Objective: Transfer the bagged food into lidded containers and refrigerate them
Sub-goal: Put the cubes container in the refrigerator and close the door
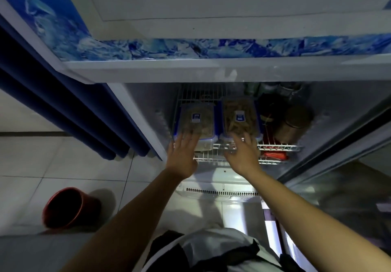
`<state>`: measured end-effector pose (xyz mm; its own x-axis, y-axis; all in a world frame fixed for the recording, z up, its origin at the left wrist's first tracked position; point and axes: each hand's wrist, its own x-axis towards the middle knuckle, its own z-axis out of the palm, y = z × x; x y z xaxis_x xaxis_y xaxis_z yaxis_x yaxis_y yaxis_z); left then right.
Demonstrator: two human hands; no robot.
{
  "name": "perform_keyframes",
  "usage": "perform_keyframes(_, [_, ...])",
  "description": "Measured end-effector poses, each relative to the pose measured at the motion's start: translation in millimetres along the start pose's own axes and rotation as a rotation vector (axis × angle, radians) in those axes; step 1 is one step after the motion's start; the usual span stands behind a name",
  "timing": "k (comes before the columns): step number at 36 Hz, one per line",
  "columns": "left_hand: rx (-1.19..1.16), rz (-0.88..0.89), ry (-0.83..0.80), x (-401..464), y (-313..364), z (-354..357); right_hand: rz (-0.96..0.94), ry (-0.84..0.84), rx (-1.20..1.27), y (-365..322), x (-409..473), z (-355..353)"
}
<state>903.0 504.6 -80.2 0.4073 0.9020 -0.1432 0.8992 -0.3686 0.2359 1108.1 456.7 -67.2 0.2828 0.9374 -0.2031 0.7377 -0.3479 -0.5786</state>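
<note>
Two lidded containers (195, 121) (239, 119) are being kept side by side on the wire shelf (277, 143), at its front edge. They are being touched by the left hand (183, 155) and right hand (243, 153), fingers spread straight. The boxes are judged rigid, fairly light and smooth-sided; holding by the end walls is advised.

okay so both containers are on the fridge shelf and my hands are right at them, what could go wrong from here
1. Both lidded containers, left and right, sit at the front edge of the wire shelf. Your left hand and right hand have straight fingers against them, so drawing back carelessly might drag one off.
2. Pushing the right container could knock the round jar beside it.
3. The fridge door is open, so it may get forgotten.
</note>
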Motion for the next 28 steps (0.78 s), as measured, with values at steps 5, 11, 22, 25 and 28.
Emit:
perform_keyframes(5, [0.039, -0.04, -0.075, 26.3, 1.1, -5.5, 0.033, -0.238, -0.264, 22.0, 14.3, -3.4])
perform_keyframes(11, [0.149, -0.084, -0.199, 39.0, 18.0, 0.8, 0.026, -0.279, -0.277, 20.0, 22.7, -9.3])
perform_keyframes(22, [0.006, -0.067, -0.163, 32.8, 17.3, 5.5, 0.021, -0.283, -0.273, 15.3, 21.4, -9.3])
perform_keyframes(25, [-0.044, -0.063, -0.185, 36.4, 14.8, -0.5, 0.018, -0.288, -0.268, 17.5, 22.3, -9.2])
perform_keyframes(28, [-0.093, -0.07, -0.199, 35.8, 12.7, -2.7, 0.014, -0.294, -0.257, 21.4, 23.9, -9.9])
